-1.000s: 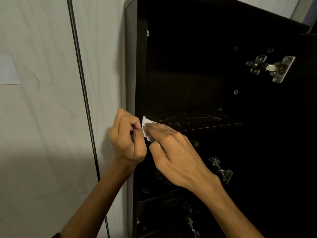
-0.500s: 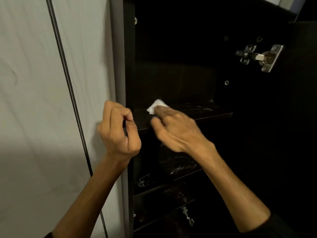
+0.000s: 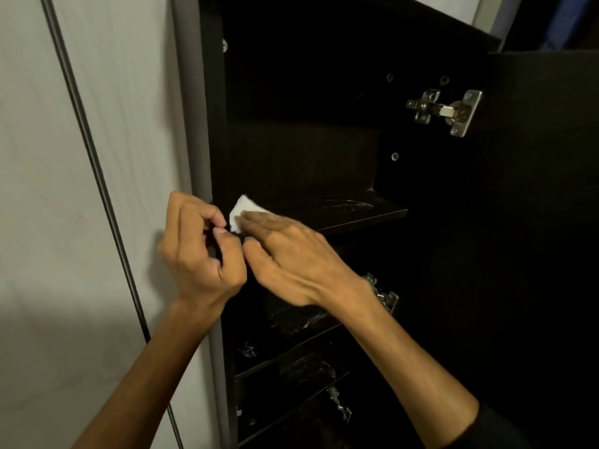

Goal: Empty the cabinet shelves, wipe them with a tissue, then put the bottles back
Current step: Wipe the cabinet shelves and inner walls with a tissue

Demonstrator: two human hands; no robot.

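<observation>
Your right hand (image 3: 291,254) pressed the tissue (image 3: 242,211) flat-fingered on the shelf (image 3: 356,212), your left hand (image 3: 197,251) curled, gripping the cabinet (image 3: 207,124) edge.

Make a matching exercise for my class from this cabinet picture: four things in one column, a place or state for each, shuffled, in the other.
Things
1. tissue
2. right hand
3. left hand
4. upper hinge

Places or states
A. shiny metal, at the cabinet's right side
B. fingers curled, at the cabinet's left edge
C. white, at the shelf's left end
D. fingers straight, pressing the tissue

Pairs: 1-C, 2-D, 3-B, 4-A
</observation>
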